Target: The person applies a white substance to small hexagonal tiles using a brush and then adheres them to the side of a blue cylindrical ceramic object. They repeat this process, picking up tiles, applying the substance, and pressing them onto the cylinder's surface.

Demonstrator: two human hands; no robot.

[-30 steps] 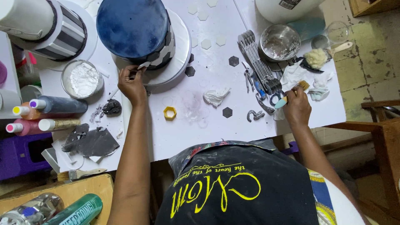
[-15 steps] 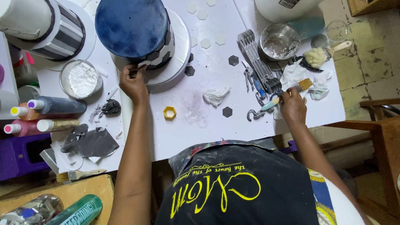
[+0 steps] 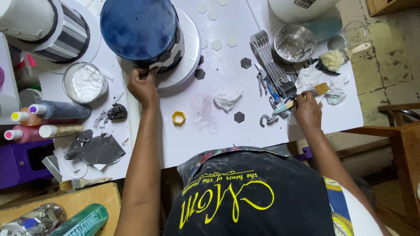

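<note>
Left hand pressing a pale hexagon onto the blue cake, fingertips partly hidden, right hand gripping a paintbrush, cake's far edge cropped

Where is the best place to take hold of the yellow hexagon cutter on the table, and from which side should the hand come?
Grip the yellow hexagon cutter by two opposite outer walls, coming from straight above. It lies flat on the white table as a low open ring, so the flat sides probably suit a thumb-and-finger pinch. The left hand, resting at the blue cake, is nearer to it.
</note>
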